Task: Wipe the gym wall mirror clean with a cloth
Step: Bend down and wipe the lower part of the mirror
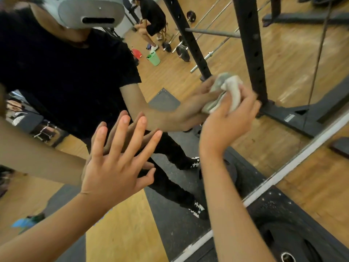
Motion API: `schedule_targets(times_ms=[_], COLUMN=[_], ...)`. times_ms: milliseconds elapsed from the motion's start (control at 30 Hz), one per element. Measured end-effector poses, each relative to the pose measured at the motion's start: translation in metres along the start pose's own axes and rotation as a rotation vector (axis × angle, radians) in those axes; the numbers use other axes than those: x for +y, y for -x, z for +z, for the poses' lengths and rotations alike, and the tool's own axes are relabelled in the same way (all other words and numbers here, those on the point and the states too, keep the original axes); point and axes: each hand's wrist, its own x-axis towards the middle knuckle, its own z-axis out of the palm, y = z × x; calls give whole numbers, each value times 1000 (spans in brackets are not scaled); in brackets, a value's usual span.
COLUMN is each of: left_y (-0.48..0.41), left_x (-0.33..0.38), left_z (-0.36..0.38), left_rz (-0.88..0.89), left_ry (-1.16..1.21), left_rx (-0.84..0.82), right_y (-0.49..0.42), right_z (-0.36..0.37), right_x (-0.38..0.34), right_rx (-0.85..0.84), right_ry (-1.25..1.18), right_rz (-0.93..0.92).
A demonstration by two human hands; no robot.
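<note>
Seemingly for support, the left hand (117, 167) lays straight fingers (120, 135) on the large wall mirror (287, 59); the right hand (226, 120) grips a crumpled pale cloth (229, 91) to wipe.

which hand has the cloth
The right hand grips the cloth against the mirror; the left hand is spread open, holding nothing.

No legible text, rack label (289, 118) (blurred)
</note>
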Motion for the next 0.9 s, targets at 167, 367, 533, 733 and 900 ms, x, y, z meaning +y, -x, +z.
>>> schedule_targets(times_ms=[167, 367, 533, 733, 900], left_y=[-1, 0, 0, 1, -1], left_x=[-1, 0, 0, 0, 1], left_z=[1, 3, 3, 4, 3], left_rz=[-1, 2, -2, -5, -4], left_ry=[15, -7, -9, -17, -2], left_rx=[30, 6, 19, 28, 27], right_y=[153, -2, -14, 154, 16], right_z=[-69, -22, 0, -75, -40], right_x=[43, 45, 37, 85, 90], right_rx=[-489, -122, 16, -481, -161], right_ry=[10, 99, 38, 81, 145], right_rz=[-213, -30, 11, -176, 101])
